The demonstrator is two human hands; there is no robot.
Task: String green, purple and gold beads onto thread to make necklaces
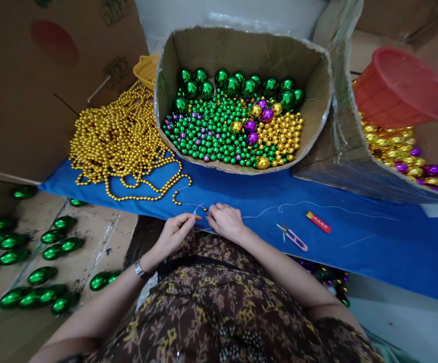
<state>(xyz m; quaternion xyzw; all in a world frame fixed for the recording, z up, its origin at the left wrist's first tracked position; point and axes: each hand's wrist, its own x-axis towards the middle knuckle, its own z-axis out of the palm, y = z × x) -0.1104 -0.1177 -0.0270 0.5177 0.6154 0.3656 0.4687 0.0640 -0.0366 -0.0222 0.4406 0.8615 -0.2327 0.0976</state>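
Observation:
My left hand (177, 232) is closed in a pinch on a thin white thread (257, 216) at the front edge of the blue cloth. Close beside it, my right hand (224, 220) has its fingers curled together on the same thread, near a small gold bead (205, 209). From there the thread trails to the right across the cloth. Left of my hands, a short run of gold beads (176, 197) hangs on thread, in front of a big heap of gold bead strings (116, 136). What lies under my right fingertips is hidden.
Behind my hands stands a cut-open cardboard box (241, 48) with green, gold and purple beads. Thread snips (293, 238) and a small red packet (318, 222) lie to the right. A red basket (396, 96) rests in another box. Green balls (41, 275) sit on cardboard, lower left.

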